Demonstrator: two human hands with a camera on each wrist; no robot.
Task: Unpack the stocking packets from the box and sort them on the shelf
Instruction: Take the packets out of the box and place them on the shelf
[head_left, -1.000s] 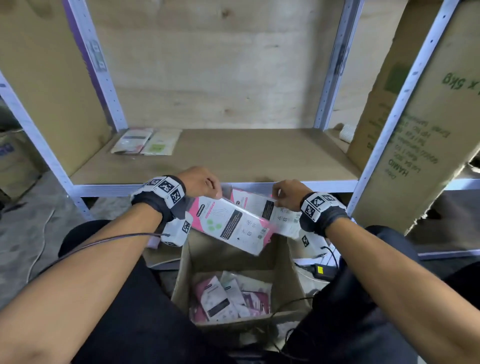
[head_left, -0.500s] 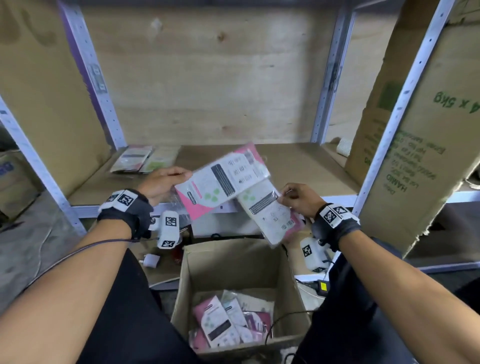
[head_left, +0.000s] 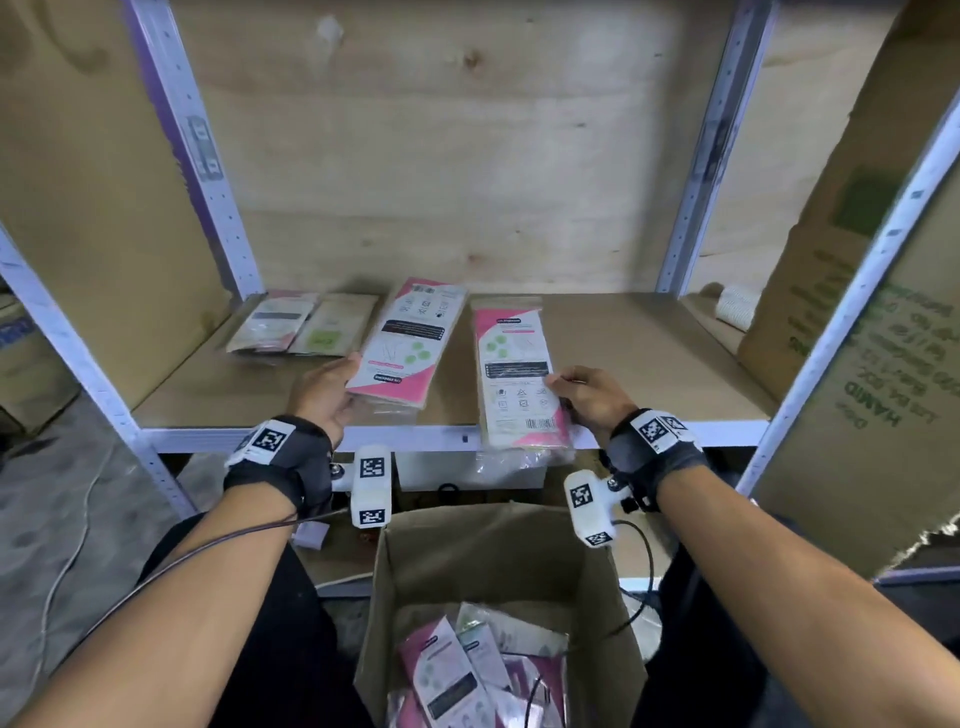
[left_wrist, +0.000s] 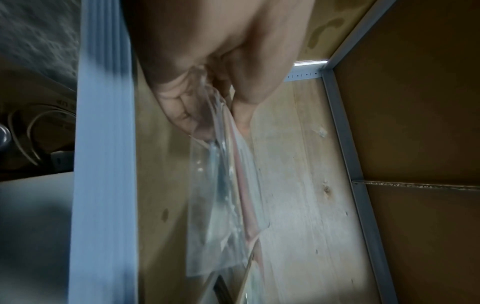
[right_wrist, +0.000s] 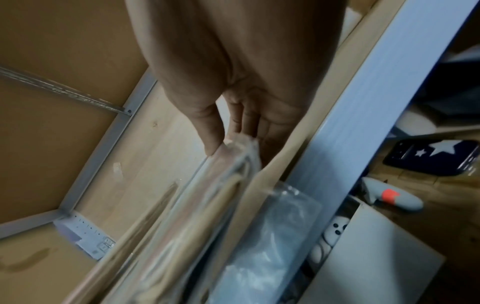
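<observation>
Flat, thin, light by the look of it: left packet (head_left: 408, 345), a card insert in a clear sleeve, stiff enough to hold its plane when gripped at one corner, glossy enough to slide on the plywood. Best taken at a near edge or corner, thumb over, fingers under; loose plastic beyond the card likely to crumple and give no hold. Not fragile, though bendable across the middle. White face with pink corners, green dots, a dark band of print, wash symbols at the far end; tilted, far end leaning right, lying on the shelf (head_left: 649, 358) or just above it, cannot tell which. Pinched at its near left corner by the left hand (head_left: 324, 397), thumb on top, fingers (left_wrist: 182, 107) curled beneath the clear film (left_wrist: 221, 185) as the left wrist view shows.

Just to the right, apart from it, right packet (head_left: 517, 371): same pink-and-white design turned the other way, barcode at the near end, near end hanging over the shelf's front rail (head_left: 208, 439) with slack clear film below. Clamped on its near right edge, right hand (head_left: 589, 397), thumb (right_wrist: 210, 131) over and fingers under.

Further left at the back of the shelf, two beige packets (head_left: 306, 325) side by side, touching, one with a green patch. At the far right, a white roll (head_left: 735, 306). Below, between the knees, the box (head_left: 608, 597), open, with more pink and white packets (head_left: 457, 675) heaped inside. To the right, a large printed carton (head_left: 857, 338) leaning against the frame.
</observation>
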